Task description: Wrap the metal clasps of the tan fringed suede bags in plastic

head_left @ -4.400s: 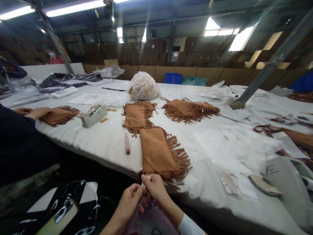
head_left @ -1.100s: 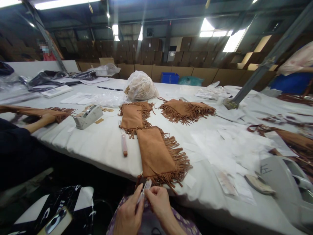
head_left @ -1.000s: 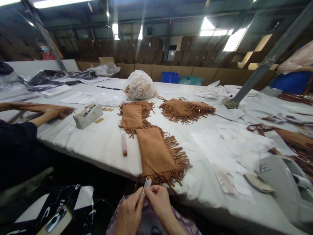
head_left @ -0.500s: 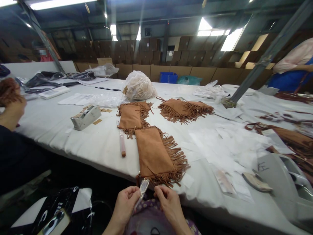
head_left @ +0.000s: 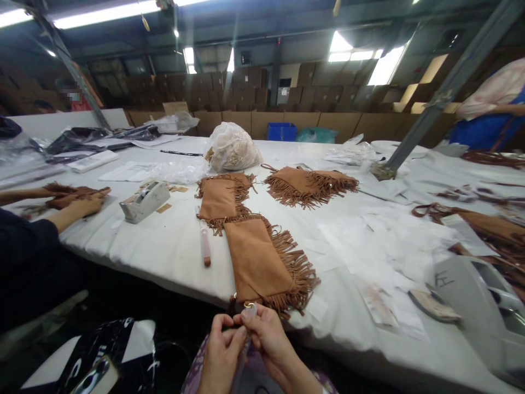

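Note:
At the table's front edge, my left hand (head_left: 223, 347) and my right hand (head_left: 270, 334) come together with fingers pinched. Between them is a small gold-coloured metal clasp (head_left: 249, 305) in clear plastic; the fingers hide most of it. Just beyond my fingertips lies a tan fringed suede bag (head_left: 260, 257), its fringe spread to the right. A second fringed bag (head_left: 219, 196) touches its far side. Left of the near bag rests a flat tool with a brown end (head_left: 205, 246); I cannot tell its kind.
A tape dispenser (head_left: 145, 201) stands left, a larger one (head_left: 476, 306) at right. Farther back are more fringed pouches (head_left: 309, 183) and a stuffed plastic bag (head_left: 233, 146). A co-worker's hands (head_left: 84, 203) handle brown fringed material at left. A metal post (head_left: 443, 98) rises at right.
My right hand has moved left to meet my left hand at the plastic-wrapped clasp, and both now pinch there. The co-worker's hands have lowered brown fringed material to the table.

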A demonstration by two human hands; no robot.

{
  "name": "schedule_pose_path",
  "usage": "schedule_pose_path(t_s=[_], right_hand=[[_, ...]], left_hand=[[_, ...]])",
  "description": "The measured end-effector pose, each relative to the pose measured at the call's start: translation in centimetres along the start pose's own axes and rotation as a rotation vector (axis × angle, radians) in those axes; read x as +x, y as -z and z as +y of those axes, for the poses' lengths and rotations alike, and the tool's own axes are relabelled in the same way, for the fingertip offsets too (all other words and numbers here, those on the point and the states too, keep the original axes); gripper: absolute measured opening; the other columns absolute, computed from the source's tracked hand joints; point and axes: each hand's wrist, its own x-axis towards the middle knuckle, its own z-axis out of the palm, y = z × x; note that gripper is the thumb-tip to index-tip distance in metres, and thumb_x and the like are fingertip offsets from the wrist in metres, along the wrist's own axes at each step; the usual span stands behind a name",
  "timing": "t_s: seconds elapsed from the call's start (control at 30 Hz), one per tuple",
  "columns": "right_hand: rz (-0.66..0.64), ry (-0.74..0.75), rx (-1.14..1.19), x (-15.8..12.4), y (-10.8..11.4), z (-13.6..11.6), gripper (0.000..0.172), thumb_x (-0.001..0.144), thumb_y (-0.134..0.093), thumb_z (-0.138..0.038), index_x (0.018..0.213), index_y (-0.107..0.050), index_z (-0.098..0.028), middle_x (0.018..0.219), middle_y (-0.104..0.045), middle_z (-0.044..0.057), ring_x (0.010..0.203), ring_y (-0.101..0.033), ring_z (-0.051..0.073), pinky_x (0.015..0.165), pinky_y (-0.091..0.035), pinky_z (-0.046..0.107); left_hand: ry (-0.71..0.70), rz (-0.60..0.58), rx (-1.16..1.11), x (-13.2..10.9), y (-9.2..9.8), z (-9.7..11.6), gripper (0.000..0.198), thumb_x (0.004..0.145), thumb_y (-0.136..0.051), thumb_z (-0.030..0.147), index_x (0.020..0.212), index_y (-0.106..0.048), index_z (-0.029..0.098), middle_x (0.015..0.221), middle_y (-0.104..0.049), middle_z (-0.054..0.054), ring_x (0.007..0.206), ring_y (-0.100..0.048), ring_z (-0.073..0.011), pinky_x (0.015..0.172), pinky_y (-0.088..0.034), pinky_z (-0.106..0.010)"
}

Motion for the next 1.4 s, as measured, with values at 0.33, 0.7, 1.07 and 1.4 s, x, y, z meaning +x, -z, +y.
schedule_pose_path(t_s=[0.33,0.7,1.07,1.4], right_hand=[[0.05,0.27,-0.816,-1.7,2.7,-1.9,0.039,0.081,-0.053,-0.053,0.067,-0.06,-0.017,0.06,-0.064,0.003,0.052,-0.055,0.015,0.048,-0.038,0.023],[0.608,0.459,-1.682,-1.4,6.5,-2.4,0.055,0.082,-0.049,-0.018,0.137,-0.044,-0.021,0.142,-0.04,0.02,0.119,-0.049,0.034,0.099,-0.036,0.047],[0.547,0.516,-1.653,2.3,7.9,-7.5,0.048,0.076,-0.051,-0.008,0.12,-0.059,-0.023,0.145,-0.037,0.016,0.13,-0.036,0.034,0.102,-0.029,0.049],[0.745,0.62,-1.532,-1.3,12.1,-8.7,0.037,0.087,-0.039,-0.012,0.119,-0.056,-0.017,0.115,-0.061,0.01,0.104,-0.053,0.021,0.09,-0.039,0.031]], left_hand=[[-0.081,0.07,0.237,5.5,2.6,-2.8,0.054,0.063,-0.069,0.056,0.095,-0.05,0.018,0.089,-0.07,-0.011,0.088,-0.066,-0.0273,0.08,-0.049,-0.037],[-0.189,0.038,0.338,5.7,1.8,-4.3,0.044,0.075,-0.053,0.06,0.094,-0.057,0.02,0.084,-0.07,-0.005,0.081,-0.067,-0.0233,0.074,-0.051,-0.031],[-0.68,-0.29,0.634,2.9,-1.8,0.9,0.032,0.091,-0.041,0.042,0.088,-0.067,0.024,0.078,-0.071,-0.003,0.073,-0.067,-0.0173,0.069,-0.052,-0.021],[-0.525,-0.308,0.576,4.5,-1.2,3.8,0.025,0.083,-0.057,0.043,0.088,-0.073,0.023,0.089,-0.075,-0.004,0.086,-0.069,-0.0225,0.078,-0.054,-0.026]])
